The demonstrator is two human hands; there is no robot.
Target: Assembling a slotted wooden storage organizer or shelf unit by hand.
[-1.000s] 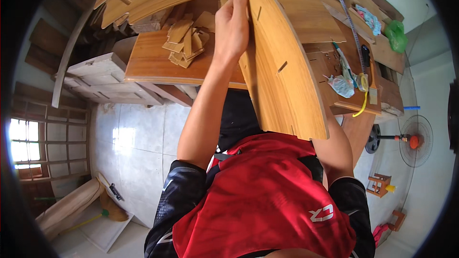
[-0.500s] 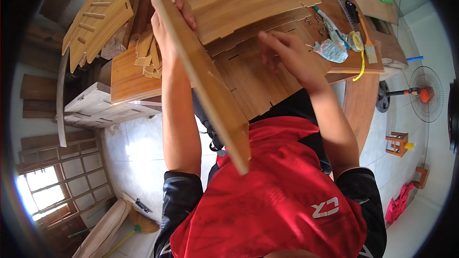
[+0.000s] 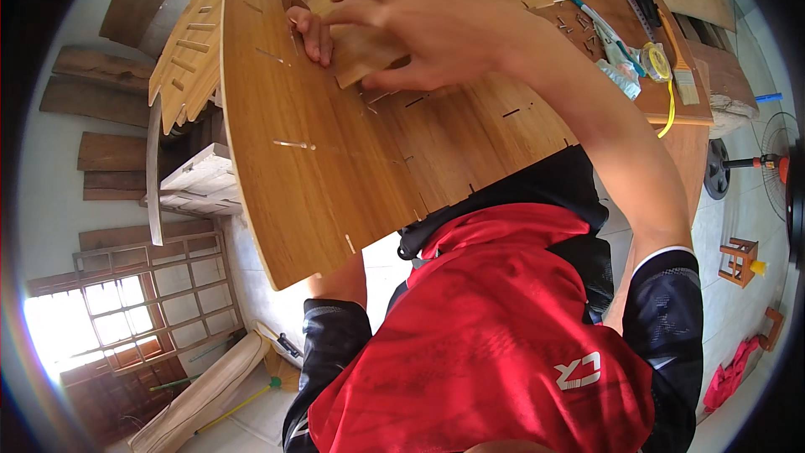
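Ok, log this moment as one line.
left hand: fingers over curved wooden panel edge | right hand: pressing small wooden piece onto slotted boards | workbench: tape measure, brush

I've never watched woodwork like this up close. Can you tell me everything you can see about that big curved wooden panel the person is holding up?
The curved wooden panel is a thin, long, golden-brown board with visible grain, one long edge bowed. Several narrow slots are cut through its face. It stands tilted on edge over the workbench, leaning against a second slotted panel behind it. The left hand grips its upper edge, fingers curled over; the right hand presses a small wooden piece beside it.
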